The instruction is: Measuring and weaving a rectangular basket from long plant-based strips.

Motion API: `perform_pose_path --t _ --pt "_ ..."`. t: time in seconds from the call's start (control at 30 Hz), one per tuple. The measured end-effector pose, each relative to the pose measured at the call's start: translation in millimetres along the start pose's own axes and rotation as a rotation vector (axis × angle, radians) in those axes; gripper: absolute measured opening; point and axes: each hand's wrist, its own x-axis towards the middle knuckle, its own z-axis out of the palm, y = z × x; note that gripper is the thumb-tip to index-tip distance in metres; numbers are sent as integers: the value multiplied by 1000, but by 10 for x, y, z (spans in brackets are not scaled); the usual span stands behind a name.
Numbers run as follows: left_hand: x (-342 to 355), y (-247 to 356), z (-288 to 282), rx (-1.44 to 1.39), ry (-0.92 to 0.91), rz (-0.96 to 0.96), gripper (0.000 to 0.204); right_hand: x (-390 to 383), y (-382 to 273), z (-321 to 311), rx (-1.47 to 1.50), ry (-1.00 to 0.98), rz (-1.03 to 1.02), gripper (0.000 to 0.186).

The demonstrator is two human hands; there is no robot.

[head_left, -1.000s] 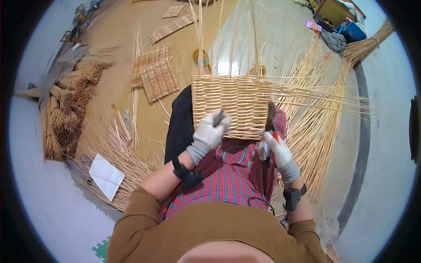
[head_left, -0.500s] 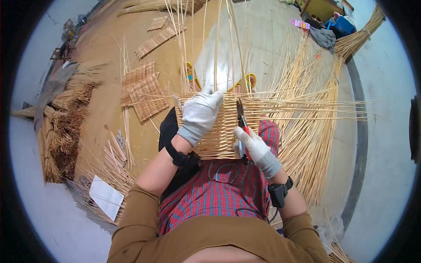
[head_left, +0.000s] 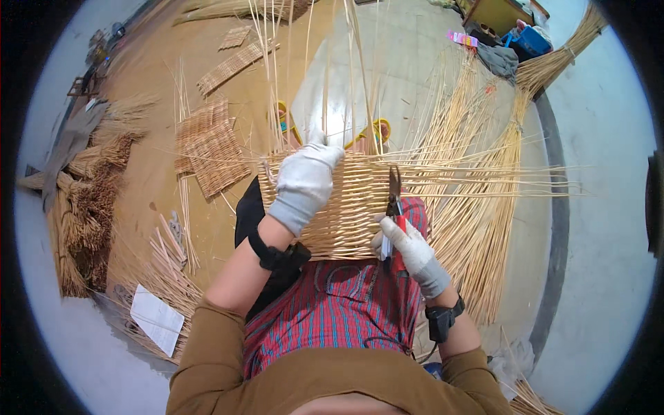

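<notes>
A woven wicker panel (head_left: 356, 207) lies across my lap, with long upright rods rising from its far edge and loose rod ends trailing off to the right. My left hand (head_left: 304, 183), in a pale work glove, is closed at that far edge, its fingers around the base of an upright wicker rod (head_left: 326, 83); the fingertips are partly hidden. In my right hand (head_left: 409, 252), also gloved, is a pair of red-handled pruning shears (head_left: 394, 204). Their dark blades point away from me, beside the panel's right edge, and look closed or nearly so.
Loose pale rods (head_left: 477, 249) spread over the floor at right, below a tied bundle (head_left: 564, 59). Finished woven pieces (head_left: 211, 149) lie at left. Beyond them are stacked bundles (head_left: 79, 214) against the wall and a white sheet (head_left: 157, 319). A blue container (head_left: 531, 41) stands far right.
The shears have moved right, from over the panel to its right edge. My left hand keeps its place at the far edge, while the whole view has shifted slightly.
</notes>
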Motion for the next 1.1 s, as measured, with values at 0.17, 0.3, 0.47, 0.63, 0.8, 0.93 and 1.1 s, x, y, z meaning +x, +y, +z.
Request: perform_pose_path --t 0.17,0.3,0.47,0.63,0.8,0.93,1.1 --pt "132 150 241 -121 71 50 15 75 -73 -16 6 16 8 49" --pt "152 188 313 -103 59 69 10 145 -6 -18 101 -39 30 51" --pt "122 239 320 30 3 97 13 153 18 25 137 47 50 51" --pt "59 227 299 87 -8 135 20 143 -43 56 87 94 15 45" --pt "43 243 325 115 27 152 31 88 -21 114 176 205 -60 32" --pt "75 243 369 153 43 172 34 -12 42 90 130 125 -39 34" --pt "30 248 314 113 86 136 24 -63 146 157 139 110 -3 39"
